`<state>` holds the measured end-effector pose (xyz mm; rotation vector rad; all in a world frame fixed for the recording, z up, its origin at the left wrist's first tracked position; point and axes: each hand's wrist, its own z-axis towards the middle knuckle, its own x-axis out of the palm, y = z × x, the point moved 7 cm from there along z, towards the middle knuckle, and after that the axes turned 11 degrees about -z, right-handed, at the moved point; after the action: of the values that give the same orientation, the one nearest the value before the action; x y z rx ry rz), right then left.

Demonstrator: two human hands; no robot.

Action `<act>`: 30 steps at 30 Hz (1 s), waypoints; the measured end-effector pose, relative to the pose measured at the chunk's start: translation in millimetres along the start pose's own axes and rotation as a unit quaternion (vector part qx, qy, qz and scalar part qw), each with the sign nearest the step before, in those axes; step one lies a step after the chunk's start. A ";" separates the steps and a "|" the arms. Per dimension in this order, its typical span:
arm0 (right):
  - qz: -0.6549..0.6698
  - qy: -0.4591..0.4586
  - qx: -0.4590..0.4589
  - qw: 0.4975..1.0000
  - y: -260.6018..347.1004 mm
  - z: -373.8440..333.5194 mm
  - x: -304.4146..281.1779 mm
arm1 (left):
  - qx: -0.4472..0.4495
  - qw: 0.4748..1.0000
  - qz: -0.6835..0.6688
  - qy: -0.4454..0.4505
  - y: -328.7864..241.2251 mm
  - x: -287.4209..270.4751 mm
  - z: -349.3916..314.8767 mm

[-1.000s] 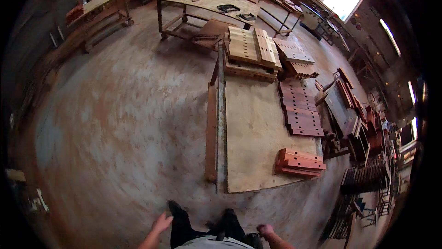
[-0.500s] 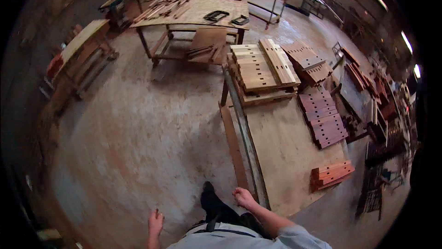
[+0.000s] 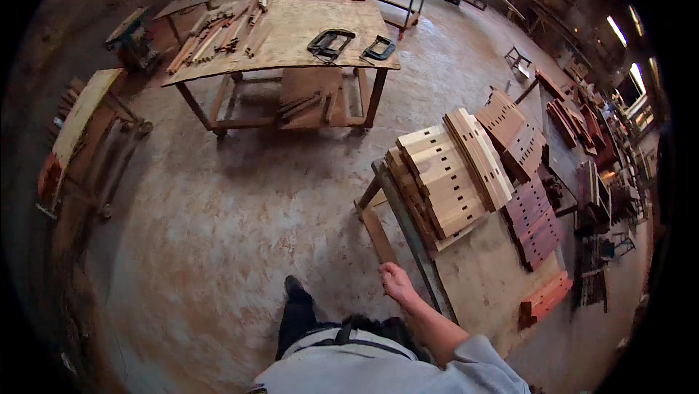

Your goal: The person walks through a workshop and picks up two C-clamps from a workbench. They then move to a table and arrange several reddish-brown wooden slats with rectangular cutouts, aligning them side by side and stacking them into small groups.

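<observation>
My right hand (image 3: pixel 397 282) hangs in front of me with its fingers curled closed, and nothing shows in it. It is just left of the long edge of a workbench (image 3: pixel 470 270). On that bench, nearest to the hand, lies a stack of pale wooden boards (image 3: pixel 444 175) with small dark slots. Beside it are brown slotted boards (image 3: pixel 512 132), dark reddish-purple slotted boards (image 3: pixel 535 223) and a small orange-red stack of wood pieces (image 3: pixel 545 299). My left hand is out of view.
Ahead stands a wooden table (image 3: pixel 291 37) with thin wood strips (image 3: pixel 218 30) and two C-clamps (image 3: pixel 332 44); its lower shelf (image 3: pixel 309 92) holds more strips. A narrow bench (image 3: pixel 87 113) stands at the left. Concrete floor (image 3: pixel 240 205) lies between them. More wood and racks line the right.
I have stepped forward, so the table and the pale boards appear closer. My left hand has dropped out of view. My right hand has come a little further up in the picture, still closed.
</observation>
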<state>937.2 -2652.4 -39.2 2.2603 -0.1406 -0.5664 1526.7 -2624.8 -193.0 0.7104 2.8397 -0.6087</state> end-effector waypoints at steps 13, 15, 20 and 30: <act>-0.061 -0.102 -0.038 0.992 227.3 188.8 -20.9 | 0.237 0.958 -0.158 -0.018 -677.9 -98.2 149.9; -0.003 -0.111 -0.013 0.994 255.9 227.4 -30.5 | 0.247 0.964 -0.101 0.006 -737.1 -68.2 155.3; 0.089 -0.211 -0.033 0.973 319.4 283.2 -87.4 | 0.255 0.941 0.221 0.028 -832.4 57.0 128.4; 0.314 -0.296 0.160 0.888 312.7 385.0 -172.2 | 0.426 0.733 0.456 0.271 -1105.4 325.5 104.4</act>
<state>637.4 -3079.3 20.3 2.0850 -1.3012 -0.8941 716.4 -3422.9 19.7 2.5234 1.8952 -1.6541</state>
